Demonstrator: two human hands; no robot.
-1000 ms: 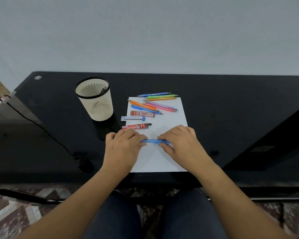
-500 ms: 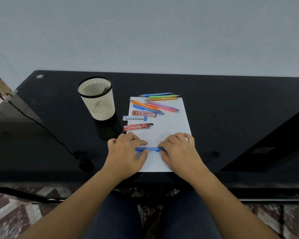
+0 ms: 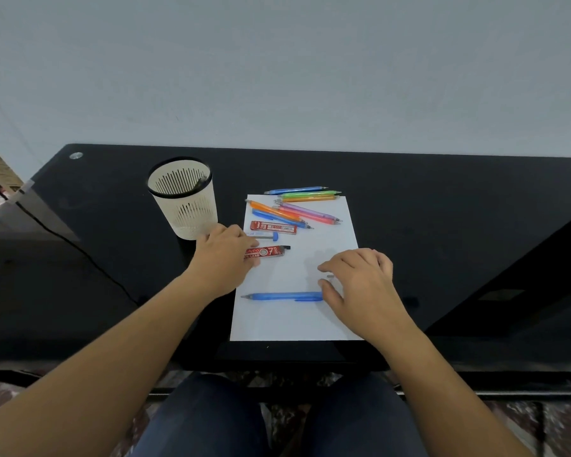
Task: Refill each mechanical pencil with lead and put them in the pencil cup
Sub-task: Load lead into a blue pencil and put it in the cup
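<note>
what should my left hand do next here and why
Probably close the left hand on the red lead case and lift it. Its fingers lie over the case's left end, the blue pencil lies on the paper, and the right hand seems to pinch a small grey piece, likely the pencil's cap, so loading lead looks like the next step.

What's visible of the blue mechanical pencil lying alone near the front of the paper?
The blue pencil looks like slim plastic, with a narrow dark tip pointing to the person's left and what seems a clip near its right end. It lies flat on the white paper, roughly parallel to the desk's front edge, apart from the other pencils. The right hand has its thumb at the pencil's rear end; contact is unclear. Neither hand grips it.
</note>
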